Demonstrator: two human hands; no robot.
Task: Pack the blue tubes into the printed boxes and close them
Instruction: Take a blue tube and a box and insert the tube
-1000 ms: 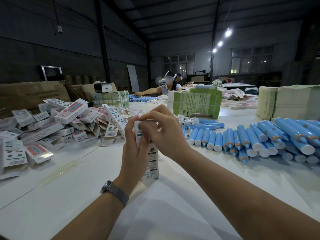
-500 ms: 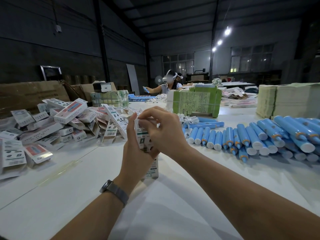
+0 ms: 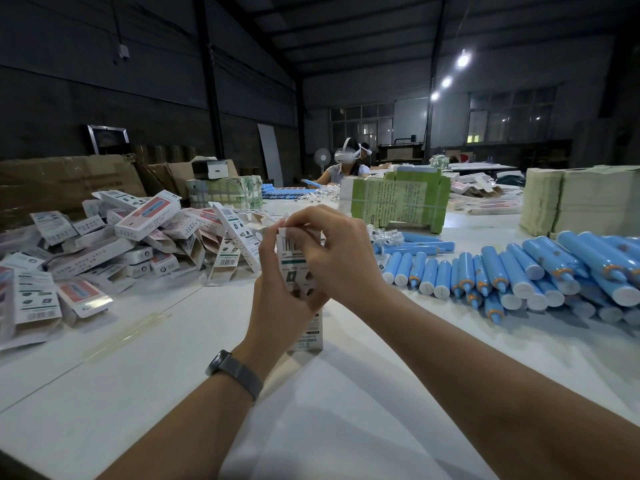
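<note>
Since 0.5 s ago the right hand (image 3: 332,258) shifted to pinch the flap atop the box (image 3: 294,271). Left hand (image 3: 280,289) grips it upright, long axis vertical, base on table (image 3: 173,358). Tubes (image 3: 519,271) lie rightward, nearer the right hand.

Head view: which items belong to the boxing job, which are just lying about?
Job:
- printed box, held by left hand; right hand pinches its top flap
- blue tubes
- packed boxes pile

Lying about:
- green bundle
- cream stacks
- cardboard cartons
</note>
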